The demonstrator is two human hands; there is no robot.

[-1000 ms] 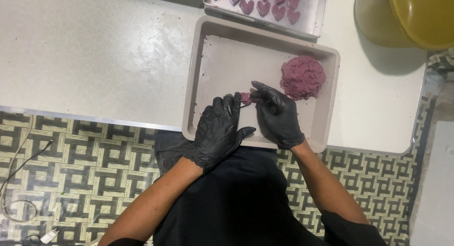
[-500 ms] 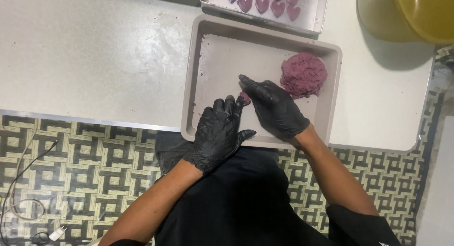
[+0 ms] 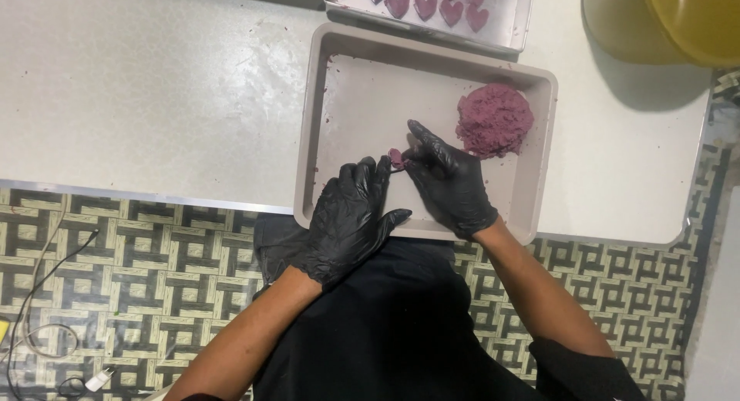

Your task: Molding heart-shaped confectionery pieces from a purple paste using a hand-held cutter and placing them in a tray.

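Both gloved hands meet over the beige tray: the left hand and right hand pinch a small piece of purple dough between their fingertips. Finished purple hearts already fill the metal tray behind. A large dough lump is left unshaped.

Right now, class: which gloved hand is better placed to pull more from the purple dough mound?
Right hand: it lies nearer the dough mound, fingers angled toward it. The left hand sits farther away.
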